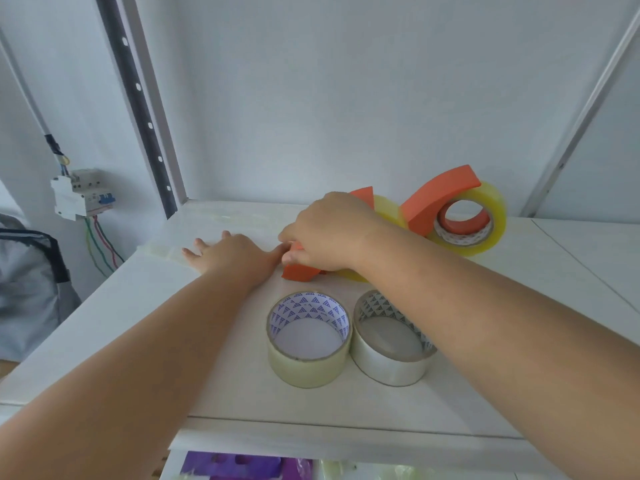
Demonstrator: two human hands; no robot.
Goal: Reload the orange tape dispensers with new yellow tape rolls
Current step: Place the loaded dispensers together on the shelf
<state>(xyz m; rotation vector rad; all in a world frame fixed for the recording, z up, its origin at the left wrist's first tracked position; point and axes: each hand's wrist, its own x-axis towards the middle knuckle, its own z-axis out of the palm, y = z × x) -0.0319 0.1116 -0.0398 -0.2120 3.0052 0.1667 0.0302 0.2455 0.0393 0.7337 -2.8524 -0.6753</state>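
Head view: right hand [325,230] is gripping near dispenser [301,271], its nose pointing left toward left hand [228,252], which is lying flat, open, just beside.

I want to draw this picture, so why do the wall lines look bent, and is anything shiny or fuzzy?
Head view: the wide lens bows the black strip on the wall and stretches the arms near the edges; light is soft and even, with faint shadows under the two rolls in front; the yellow tape gleams a little; the right hand looks slightly soft.
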